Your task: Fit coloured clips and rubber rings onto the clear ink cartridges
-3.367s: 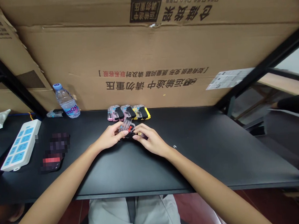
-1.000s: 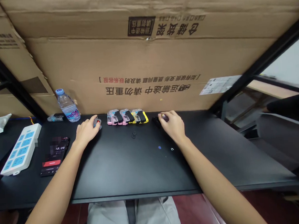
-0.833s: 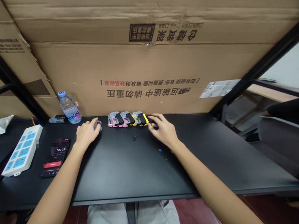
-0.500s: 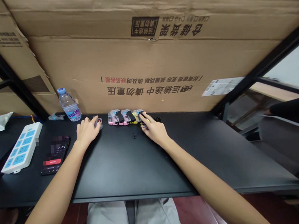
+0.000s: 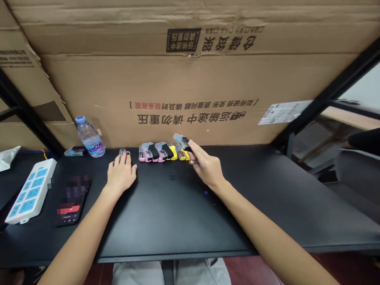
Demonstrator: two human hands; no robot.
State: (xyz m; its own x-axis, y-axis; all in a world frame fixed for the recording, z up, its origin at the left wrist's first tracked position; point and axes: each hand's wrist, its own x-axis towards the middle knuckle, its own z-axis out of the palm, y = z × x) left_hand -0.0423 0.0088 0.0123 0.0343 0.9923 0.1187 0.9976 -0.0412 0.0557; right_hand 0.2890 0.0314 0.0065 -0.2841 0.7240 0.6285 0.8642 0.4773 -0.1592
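Right hand: closed in a pinch on a small clear plastic cartridge with a black block on it; the piece is lifted and tilted above the right end of the row.
Left hand: laid flat on the desk, fingers spread and holding nothing; the fingertips are touching a small clear piece with a red spot.
Row of cartridges: stood side by side at the back of the desk, between the two hands; clear shells with pink and yellow parts and black blocks.
Black disc: small and round, lying on the desk just in front of the row.
Desk: matte black, smooth, straight front edge.
Cardboard: creased brown corrugated sheets behind the desk, printed upside down in black and red Chinese characters.
Water bottle: clear ribbed plastic, blue cap, blue and pink label, too small to read.
Power strip: white, with blue sockets.
Phone: dark slab, screen blurred.
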